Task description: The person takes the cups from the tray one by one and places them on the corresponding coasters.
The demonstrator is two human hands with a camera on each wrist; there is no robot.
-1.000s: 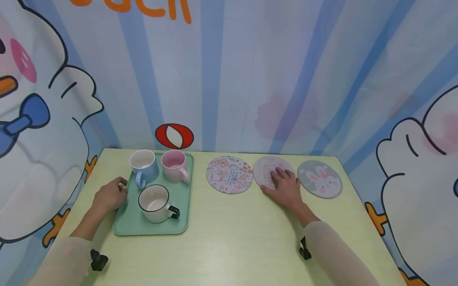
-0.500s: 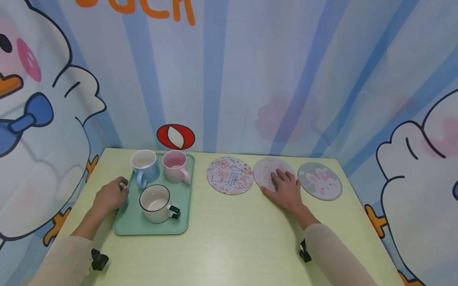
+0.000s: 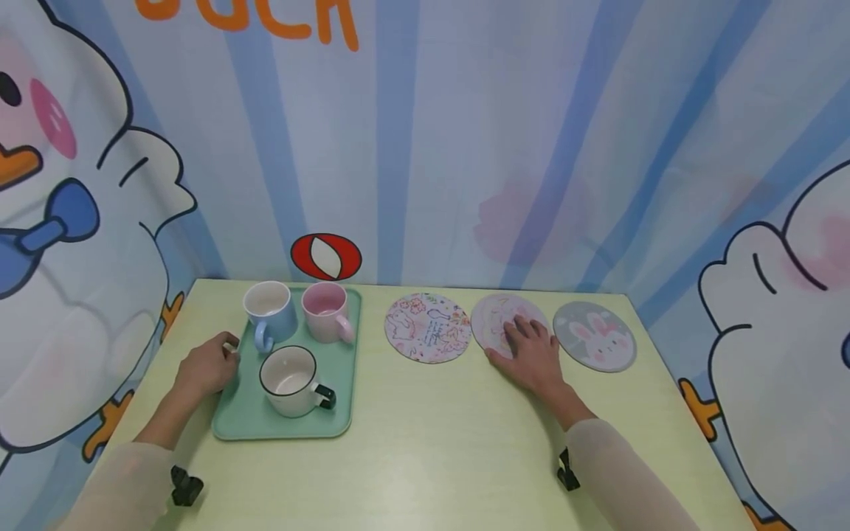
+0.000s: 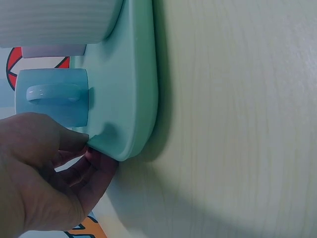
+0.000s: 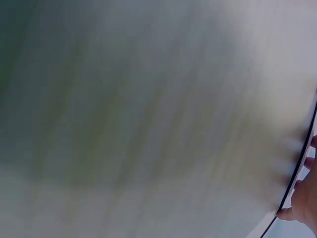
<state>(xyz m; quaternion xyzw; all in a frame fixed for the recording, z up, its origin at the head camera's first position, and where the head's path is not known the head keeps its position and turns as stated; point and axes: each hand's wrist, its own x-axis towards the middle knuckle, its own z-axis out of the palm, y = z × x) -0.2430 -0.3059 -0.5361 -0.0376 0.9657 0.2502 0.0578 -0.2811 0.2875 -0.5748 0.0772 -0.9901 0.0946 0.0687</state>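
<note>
In the head view my left hand (image 3: 206,366) is at the left edge of a mint-green tray (image 3: 240,419). The left wrist view shows its thumb over the rim and fingers beneath, pinching the tray (image 4: 118,84). On the tray stand a blue mug (image 3: 277,316), a pink mug (image 3: 323,313) and a white mug (image 3: 288,387) with a black rim. My right hand (image 3: 533,355) rests with spread fingers on a round pink mat (image 3: 488,321), covering part of its picture. In the right wrist view only the fingers of my right hand (image 5: 305,196) show at the right edge.
A floral round mat (image 3: 427,330) lies left of the pink one, and a grey bunny mat (image 3: 594,337) lies to its right. The pale wooden table (image 3: 432,442) meets a striped cartoon curtain (image 3: 438,147) at the back. Black clips hang at both sleeves.
</note>
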